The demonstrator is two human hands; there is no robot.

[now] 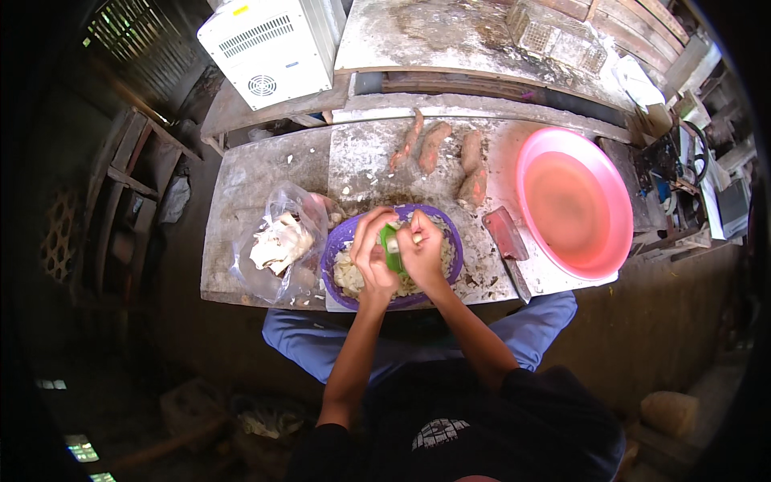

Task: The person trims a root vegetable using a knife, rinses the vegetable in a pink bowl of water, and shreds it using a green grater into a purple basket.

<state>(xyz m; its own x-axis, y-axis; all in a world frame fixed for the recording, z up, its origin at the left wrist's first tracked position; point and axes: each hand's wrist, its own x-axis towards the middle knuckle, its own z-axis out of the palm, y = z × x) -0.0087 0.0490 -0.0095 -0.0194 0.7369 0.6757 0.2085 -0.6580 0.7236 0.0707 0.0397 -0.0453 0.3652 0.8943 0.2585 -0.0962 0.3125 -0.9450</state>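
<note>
Both of my hands are over a purple oval basket (pixel 328 277) filled with pale slices or shavings (pixel 348 275). My left hand (pixel 374 255) is closed around a small green slicer (pixel 392 251), tilted above the basket. Against it, my right hand (pixel 423 259) closes on a pale peeled root piece (pixel 417 238), mostly hidden by the fingers. To the left of the basket lies a clear plastic bag (pixel 301 213) with pale peelings or pieces in it. On the right, a cleaver (pixel 506 237) with a dark handle rests flat on the table.
Several unpeeled sweet potatoes (pixel 434 147) lie behind the basket on the stained table (pixel 265 173). A pink basin (pixel 530 153) of cloudy brownish water stands at the right. Beyond the table's back edge are a white machine (pixel 269 60) and a wire cage (pixel 556 38).
</note>
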